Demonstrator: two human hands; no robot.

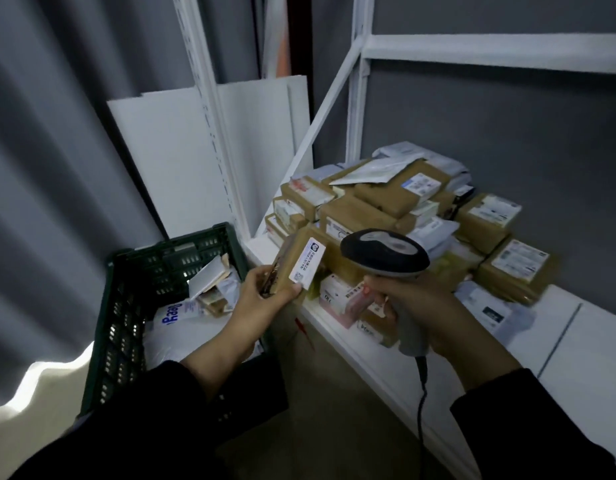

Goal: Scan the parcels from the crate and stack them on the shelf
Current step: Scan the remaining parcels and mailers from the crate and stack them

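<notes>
- Dark sleeves (pixel 126 427) fill the bottom edge of the view, one on each forearm.
- Grey curtain (pixel 57 168) hangs at far left, behind the crate.
- Crate (pixel 121 323), dark green with perforated walls, stands on the floor just left of the shelf. It holds a white bag (pixel 175 317) with blue print and several smaller parcels piled at its far end.
- White boards (pixel 168 157) lean upright against the wall behind the crate.
- Left hand (pixel 265 292) grips the parcel (pixel 292 258) at its lower end: the thumb lies on the front face and the fingers curl round the back.
- This parcel is a brown box held tilted above the shelf's front edge, between the crate and the scanner. A white label (pixel 308 263) faces the camera.
- Scanner (pixel 386 254), grey and black, has its head just right of the parcel. A dark cable (pixel 420 403) hangs from the handle's base.
- Right hand (pixel 431 306) is wrapped round the scanner's handle, fingers curled at the front.
- Shelf (pixel 559 341) is white and runs from centre to right, with white uprights (pixel 360 98) behind it.
- Pile (pixel 403 192) of brown boxes and pale mailers, most bearing white labels, lies on the shelf behind both hands.
</notes>
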